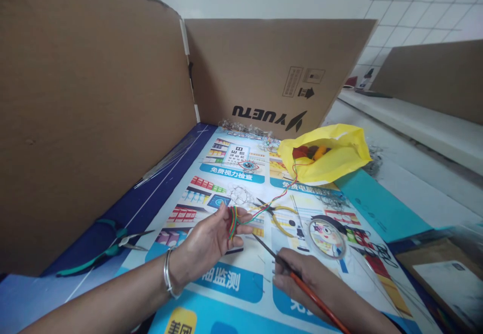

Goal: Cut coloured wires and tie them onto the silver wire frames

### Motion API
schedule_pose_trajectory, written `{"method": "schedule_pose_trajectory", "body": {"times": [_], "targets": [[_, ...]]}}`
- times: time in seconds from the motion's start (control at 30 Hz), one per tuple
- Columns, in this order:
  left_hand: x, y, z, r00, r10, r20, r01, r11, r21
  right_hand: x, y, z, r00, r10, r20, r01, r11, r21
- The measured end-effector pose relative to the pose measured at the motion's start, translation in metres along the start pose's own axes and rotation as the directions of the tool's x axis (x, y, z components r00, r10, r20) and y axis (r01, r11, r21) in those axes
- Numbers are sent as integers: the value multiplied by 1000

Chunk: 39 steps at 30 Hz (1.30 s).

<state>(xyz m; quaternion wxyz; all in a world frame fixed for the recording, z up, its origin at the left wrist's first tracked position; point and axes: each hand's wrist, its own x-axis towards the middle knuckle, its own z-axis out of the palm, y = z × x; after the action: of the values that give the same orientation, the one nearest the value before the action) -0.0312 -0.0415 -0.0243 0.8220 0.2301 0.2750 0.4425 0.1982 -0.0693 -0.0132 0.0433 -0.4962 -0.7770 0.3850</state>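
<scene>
My left hand (211, 238), palm turned up, has red, green and yellow thread (233, 223) wound round its partly curled fingers. From there the strands run up to a yellow bag (347, 155) with dark red and orange balls of thread (320, 152) inside. To the right, my right hand (305, 273) is closed round a slim tool with an orange-red handle (313, 296) and a dark pointed end (264, 245). Its tip is close to the left fingertips; whether they touch I cannot tell. Yellow-handled pliers (285, 221) lie just beyond the hands.
Green-handled pliers (118, 241) lie open at left. A roll of clear tape (344, 241) rests right of the yellow pliers. Tangled thin wire (241, 193) and straight wire pieces (166, 160) lie around. Cardboard panels (256, 67) stand at left and back.
</scene>
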Motion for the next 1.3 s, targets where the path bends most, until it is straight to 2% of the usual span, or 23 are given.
{"method": "schedule_pose_trajectory", "body": {"times": [0.07, 0.17, 0.3, 0.47, 0.67, 1.03, 1.2, 1.3], "targets": [[1, 0, -1, 1000, 0, 16, 0, 1000, 9, -3, 3, -4, 995, 70, -77, -80, 987, -139], [1, 1, -2, 999, 3, 42, -3, 1000, 18, -13, 17, -7, 962, 130, -239, -203, 928, -311], [-1, 0, -1, 999, 0, 49, -5, 995, 95, -35, 43, -7, 935, 181, -304, -294, 875, -384], [-3, -3, 0, 999, -16, 38, 8, 980, 201, -50, 54, -2, 935, 228, -271, -306, 906, -293], [-4, -4, -1, 1000, 10, 27, -17, 963, 271, -45, 48, 3, 952, 227, -206, -270, 939, -212], [0, -5, 0, 993, 81, -88, -51, 952, 302, -40, 42, 8, 963, 239, -126, -252, 962, -100], [1, -2, -5, 950, 259, -175, -152, 871, 467, -36, 29, 6, 972, 220, -83, -221, 975, -14], [-1, 2, -5, 922, 340, -184, -224, 858, 462, -32, 19, 5, 984, 164, -72, -163, 986, 21]]}}
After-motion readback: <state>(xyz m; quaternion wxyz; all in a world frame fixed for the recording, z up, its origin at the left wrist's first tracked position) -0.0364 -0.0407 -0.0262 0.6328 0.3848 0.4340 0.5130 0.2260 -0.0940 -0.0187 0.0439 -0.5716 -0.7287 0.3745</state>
